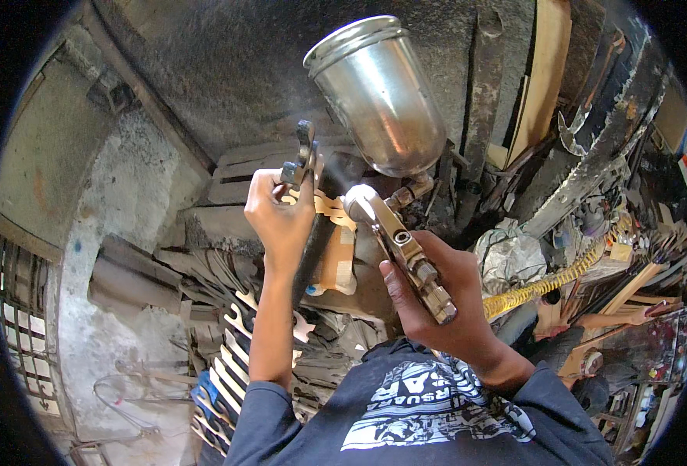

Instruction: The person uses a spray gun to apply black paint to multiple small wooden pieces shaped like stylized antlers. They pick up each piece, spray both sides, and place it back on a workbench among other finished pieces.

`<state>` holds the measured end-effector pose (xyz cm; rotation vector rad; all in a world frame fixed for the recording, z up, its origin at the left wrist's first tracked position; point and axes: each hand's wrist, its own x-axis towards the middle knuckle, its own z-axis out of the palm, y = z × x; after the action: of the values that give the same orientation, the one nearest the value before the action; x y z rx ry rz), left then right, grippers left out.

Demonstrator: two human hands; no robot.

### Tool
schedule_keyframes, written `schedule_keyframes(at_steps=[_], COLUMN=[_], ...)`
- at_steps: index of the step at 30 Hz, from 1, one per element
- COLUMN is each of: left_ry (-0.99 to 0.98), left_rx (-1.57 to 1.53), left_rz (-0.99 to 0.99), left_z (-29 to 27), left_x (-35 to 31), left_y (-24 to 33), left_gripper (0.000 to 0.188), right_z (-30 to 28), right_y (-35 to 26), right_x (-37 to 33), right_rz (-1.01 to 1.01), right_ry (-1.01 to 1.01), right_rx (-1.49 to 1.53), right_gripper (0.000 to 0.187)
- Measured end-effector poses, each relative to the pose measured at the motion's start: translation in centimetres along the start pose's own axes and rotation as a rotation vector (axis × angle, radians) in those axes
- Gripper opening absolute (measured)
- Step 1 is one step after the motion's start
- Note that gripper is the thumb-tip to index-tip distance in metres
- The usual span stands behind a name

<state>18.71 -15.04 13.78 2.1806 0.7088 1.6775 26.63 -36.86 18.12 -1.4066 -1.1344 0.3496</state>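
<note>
The left hand (280, 213) is raised near the middle of the view, its fingers bent and pinching a small dark piece (305, 147) that stands up above the knuckles. The piece's full outline is hard to make out, since the fingers hide part of it and it sits against a dark wall. The right hand (456, 287) is curled firmly around a metal spray gun (405, 252), the thumb lying along the near side of the handle. A shiny metal cup (386, 101) is joined to the gun and leans to the upper left. The gun's nozzle faces the dark piece, just apart from it, with a faint pale mist between them. Behind the left wrist lie some pale, curvy pieces (332, 208). More pale shapes (237, 346) form a row at lower left, beside the left forearm. A yellow coiled hose (549, 286) runs out to the right, passing near a crumpled, pale bag (509, 258).
</note>
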Motion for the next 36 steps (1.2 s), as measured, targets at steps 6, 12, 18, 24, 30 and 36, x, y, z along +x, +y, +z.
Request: schedule_keyframes(at_steps=[6, 12, 18, 24, 30, 36], left_ry=[-0.002, 0.103, 0.102, 0.098, 0.095, 0.133], left_rx=[-0.007, -0.319, -0.365, -0.4, -0.397, 0.061], left_rz=[0.266, 0.269, 0.314, 0.258, 0.297, 0.343], left_z=[-1.6, -5.0, -8.3, -9.2, -8.7, -8.1], left_x=[-0.5, -1.0, -1.8, -2.5, -2.9, -3.1], left_y=[-1.5, -4.9, -6.8, -6.8, -5.6, -1.3], left_gripper=[0.023, 0.029, 0.022, 0.025, 0.027, 0.032], right_z=[0.2, -0.4, -1.5, -0.3, 0.1, 1.3], right_y=[0.3, 0.7, 1.3, 1.1, 1.8, 2.5], right_x=[-0.6, -1.1, -1.1, -0.9, 0.6, 0.7], right_rz=[-0.054, 0.096, 0.076, 0.001, 0.097, 0.034], right_ry=[0.077, 0.149, 0.172, 0.11, 0.089, 0.15], right_rx=[-0.118, 0.181, 0.195, 0.244, 0.182, 0.178], right_gripper=[0.021, 0.017, 0.02, 0.014, 0.013, 0.014])
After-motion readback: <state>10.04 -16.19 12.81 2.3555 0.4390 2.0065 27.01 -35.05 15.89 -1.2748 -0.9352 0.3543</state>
